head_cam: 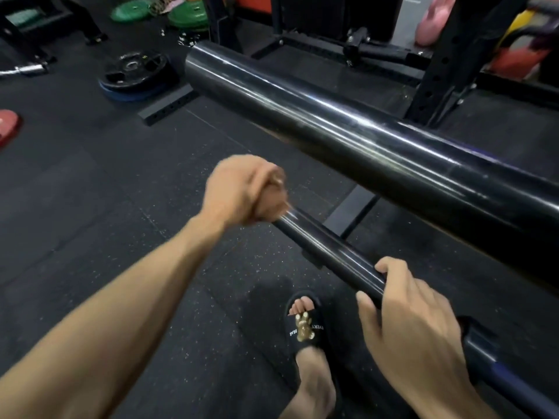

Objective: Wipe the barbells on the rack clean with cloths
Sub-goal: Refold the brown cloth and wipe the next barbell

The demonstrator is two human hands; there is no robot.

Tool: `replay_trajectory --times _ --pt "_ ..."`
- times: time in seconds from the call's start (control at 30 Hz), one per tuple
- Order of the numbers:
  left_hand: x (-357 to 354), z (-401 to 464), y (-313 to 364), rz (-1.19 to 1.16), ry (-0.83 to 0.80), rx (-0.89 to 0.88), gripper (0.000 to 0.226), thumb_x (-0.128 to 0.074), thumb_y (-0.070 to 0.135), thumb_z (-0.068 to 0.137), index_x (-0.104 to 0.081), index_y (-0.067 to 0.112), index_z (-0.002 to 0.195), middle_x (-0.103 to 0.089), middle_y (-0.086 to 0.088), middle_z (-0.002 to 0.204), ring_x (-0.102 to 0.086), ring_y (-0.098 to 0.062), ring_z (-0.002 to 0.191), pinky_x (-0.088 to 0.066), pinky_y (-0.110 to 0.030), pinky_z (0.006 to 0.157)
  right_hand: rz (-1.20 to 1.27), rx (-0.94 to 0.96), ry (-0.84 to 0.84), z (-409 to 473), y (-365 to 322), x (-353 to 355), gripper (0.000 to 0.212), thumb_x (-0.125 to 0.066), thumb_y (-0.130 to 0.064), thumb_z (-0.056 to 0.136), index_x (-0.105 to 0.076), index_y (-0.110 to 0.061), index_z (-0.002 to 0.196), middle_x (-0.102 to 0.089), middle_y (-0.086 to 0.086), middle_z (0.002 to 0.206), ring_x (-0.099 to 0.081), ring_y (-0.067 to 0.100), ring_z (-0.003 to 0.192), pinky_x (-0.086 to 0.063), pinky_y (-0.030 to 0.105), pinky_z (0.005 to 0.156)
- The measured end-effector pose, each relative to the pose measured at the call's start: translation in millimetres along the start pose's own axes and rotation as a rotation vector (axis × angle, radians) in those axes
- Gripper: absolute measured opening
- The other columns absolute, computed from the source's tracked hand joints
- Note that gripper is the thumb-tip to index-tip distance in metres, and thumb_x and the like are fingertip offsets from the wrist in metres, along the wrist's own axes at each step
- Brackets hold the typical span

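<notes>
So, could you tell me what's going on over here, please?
A person is working on the lower barbell of two black bars. The left hand is closed around its end, blurred, and the right hand holds a grip further along. No cloth can be made out. The thicker upper bar is untouched, and weight plates lie on the floor.

Green plates [184, 15]; black plate [134, 71] on floor; black slipper [305, 325]
</notes>
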State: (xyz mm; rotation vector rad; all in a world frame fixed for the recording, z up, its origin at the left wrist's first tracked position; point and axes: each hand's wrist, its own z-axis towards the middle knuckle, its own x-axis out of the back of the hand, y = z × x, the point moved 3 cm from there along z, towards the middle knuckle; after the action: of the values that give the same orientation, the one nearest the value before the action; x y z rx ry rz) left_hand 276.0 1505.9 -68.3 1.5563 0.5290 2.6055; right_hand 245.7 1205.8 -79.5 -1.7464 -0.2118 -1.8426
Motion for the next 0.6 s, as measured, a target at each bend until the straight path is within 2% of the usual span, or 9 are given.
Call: replay_trajectory --times 0.07,0.13,0.17,0.23,0.33,0.4,0.5,0.53,0.6 --pt "6 11 -29 0.082 0.026 0.199 0.048 -0.030 0.050 0.102 -0.069 0.024 0.087 -0.070 0.002 0.090 -0.064 -0.023 0.088 -0.047 -0.036 0.077 0.019 0.001 0.032 -1 -1 0 0.043 -0.075 -0.027 0.079 -0.054 -0.018 0.115 -0.067 -0.003 0.093 -0.068 0.023 0.089 -0.056 0.048 0.087" --pt "8 14 -19 0.070 0.049 0.285 0.041 -0.036 0.043 0.104 -0.061 0.026 0.075 -0.065 0.002 0.080 -0.063 -0.025 0.080 -0.045 -0.036 0.074 -0.013 -0.013 0.047 -2 -1 -4 0.040 -0.079 -0.021 0.075 -0.055 -0.018 0.107 -0.069 0.002 0.098 -0.069 0.026 0.093 -0.055 0.051 0.093" --pt "6 9 -1 0.087 0.039 0.252 0.038 -0.043 0.039 0.102 -0.058 0.026 0.070 -0.063 0.004 0.074 -0.062 -0.024 0.074 -0.049 -0.038 0.073 -0.035 -0.023 0.049 -3 -2 -7 0.042 -0.082 -0.018 0.074 -0.054 -0.017 0.105 -0.070 0.005 0.103 -0.069 0.028 0.096 -0.055 0.052 0.094" --pt "-7 -14 54 0.145 -0.055 0.074 0.031 -0.055 0.038 0.093 -0.062 0.022 0.067 -0.063 0.006 0.070 -0.061 -0.022 0.071 -0.055 -0.042 0.073 -0.058 -0.033 0.069 -4 -4 -12 0.044 -0.084 -0.010 0.072 -0.054 -0.015 0.104 -0.068 0.011 0.111 -0.069 0.033 0.098 -0.055 0.051 0.091" --pt "-32 -47 107 0.017 -0.133 -0.266 0.033 -0.048 0.040 0.105 -0.074 0.022 0.094 -0.073 0.003 0.097 -0.065 -0.019 0.095 -0.048 -0.040 0.097 -0.073 -0.021 0.094 -4 -6 -13 0.035 -0.083 -0.013 0.072 -0.059 -0.013 0.098 -0.062 0.010 0.106 -0.066 0.032 0.089 -0.052 0.046 0.081" --pt "-33 -43 98 -0.056 -0.123 -0.320 0.042 -0.041 0.042 0.109 -0.074 0.018 0.100 -0.074 -0.001 0.102 -0.066 -0.020 0.099 -0.046 -0.040 0.100 -0.070 -0.025 0.061 -2 -2 -7 0.043 -0.083 -0.023 0.072 -0.061 -0.013 0.106 -0.057 0.006 0.101 -0.065 0.028 0.080 -0.053 0.042 0.073" --pt "-22 -12 30 -0.030 -0.080 -0.172 0.051 -0.032 0.050 0.108 -0.075 0.025 0.099 -0.072 0.003 0.096 -0.066 -0.019 0.094 -0.050 -0.042 0.092 -0.098 -0.037 -0.010 2 6 -8 0.069 -0.075 -0.037 0.080 -0.055 -0.007 0.140 -0.065 0.010 0.121 -0.071 0.027 0.090 -0.058 0.041 0.076" --pt "-13 0 1 0.004 -0.054 -0.060 0.052 -0.030 0.051 0.107 -0.075 0.026 0.098 -0.072 0.005 0.095 -0.066 -0.018 0.092 -0.051 -0.039 0.090 -0.112 -0.014 -0.008 1 6 -10 0.069 -0.070 -0.038 0.084 -0.054 -0.006 0.143 -0.065 0.013 0.128 -0.071 0.029 0.098 -0.059 0.042 0.080" --pt "-1 14 -45 0.088 -0.008 0.162 0.055 -0.027 0.053 0.104 -0.070 0.021 0.093 -0.071 0.001 0.094 -0.064 -0.022 0.089 -0.047 -0.035 0.081 -0.113 0.015 0.016 1 6 -13 0.064 -0.067 -0.035 0.085 -0.058 -0.004 0.140 -0.066 0.016 0.130 -0.070 0.032 0.104 -0.058 0.046 0.085"
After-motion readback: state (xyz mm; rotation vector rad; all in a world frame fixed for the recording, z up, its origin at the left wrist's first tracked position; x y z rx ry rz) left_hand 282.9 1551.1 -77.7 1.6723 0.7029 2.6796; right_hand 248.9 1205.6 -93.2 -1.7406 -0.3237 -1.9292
